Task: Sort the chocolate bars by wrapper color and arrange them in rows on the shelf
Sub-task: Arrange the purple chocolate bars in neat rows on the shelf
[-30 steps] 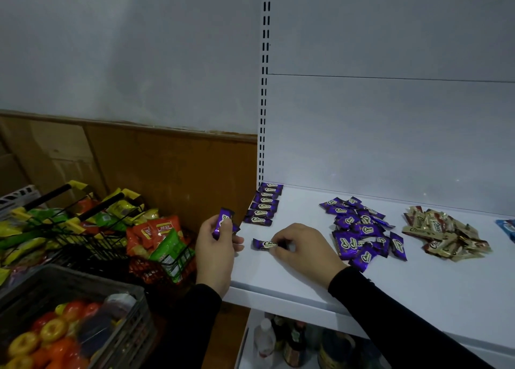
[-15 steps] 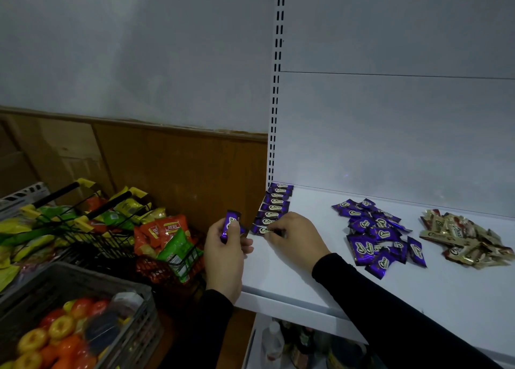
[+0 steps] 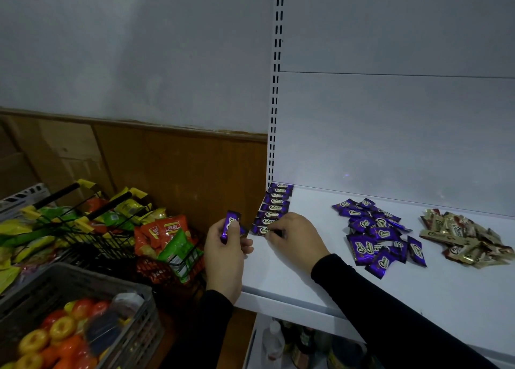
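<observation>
A row of purple chocolate bars (image 3: 274, 207) runs along the left edge of the white shelf (image 3: 306, 279), from the back wall forward. My right hand (image 3: 292, 236) pinches the nearest purple bar (image 3: 260, 230) at the front end of that row. My left hand (image 3: 227, 250) hovers just off the shelf's left edge and holds a purple bar (image 3: 230, 225) upright. A loose pile of purple bars (image 3: 376, 233) lies mid-shelf. A pile of gold and brown bars (image 3: 462, 236) lies further right.
Left of the shelf stand wire baskets of snack bags (image 3: 117, 229) and a grey crate of toy fruit (image 3: 69, 332). Bottles (image 3: 274, 343) sit on the level below the shelf. A wooden panel wall (image 3: 181, 168) is behind the baskets.
My right hand carried a purple bar from the shelf's front area to the front end of the row at the left. My left hand kept holding its bar.
</observation>
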A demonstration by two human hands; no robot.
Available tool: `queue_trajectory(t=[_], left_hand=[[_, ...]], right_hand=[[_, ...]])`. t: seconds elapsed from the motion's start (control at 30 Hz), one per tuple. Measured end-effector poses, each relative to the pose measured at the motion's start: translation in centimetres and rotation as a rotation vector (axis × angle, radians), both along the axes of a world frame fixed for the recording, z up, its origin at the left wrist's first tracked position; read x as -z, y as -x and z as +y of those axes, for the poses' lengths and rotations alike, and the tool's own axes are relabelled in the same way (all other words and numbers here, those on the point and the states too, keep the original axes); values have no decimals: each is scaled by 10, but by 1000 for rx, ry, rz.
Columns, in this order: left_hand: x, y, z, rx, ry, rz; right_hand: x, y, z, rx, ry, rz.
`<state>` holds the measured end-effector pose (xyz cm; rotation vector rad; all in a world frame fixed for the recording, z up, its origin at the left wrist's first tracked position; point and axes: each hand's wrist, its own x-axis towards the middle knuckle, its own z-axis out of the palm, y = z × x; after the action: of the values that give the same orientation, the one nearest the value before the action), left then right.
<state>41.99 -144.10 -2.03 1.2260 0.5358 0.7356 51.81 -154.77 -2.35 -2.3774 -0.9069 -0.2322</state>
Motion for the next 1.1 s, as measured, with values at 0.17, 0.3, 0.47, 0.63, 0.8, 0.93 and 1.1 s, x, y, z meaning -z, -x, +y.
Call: queue_trajectory(t=[0.17,0.3,0.47,0.63,0.8,0.93,1.1], left_hand=[[0,1,1,21,-10,7],[0,0,3,98,-24,30],[-3,4,5,328,-175,86],[-10,7,5,482,-232,115],[-11,9,3,556,-285,145],[-9,8,2,513,-248,139],[-5,6,3,428,-196,104]], right_hand=[[-6,0,-5,-4,-34,29],[-14,3,-19,42,-195,77],[-25,18,-36,-84,-524,468],[-32,33,-42,-223,-567,707],[-28,31,-46,-240,-650,796],[-26,27,-50,-204,-800,881],[-20,23,-61,-167,-896,941]])
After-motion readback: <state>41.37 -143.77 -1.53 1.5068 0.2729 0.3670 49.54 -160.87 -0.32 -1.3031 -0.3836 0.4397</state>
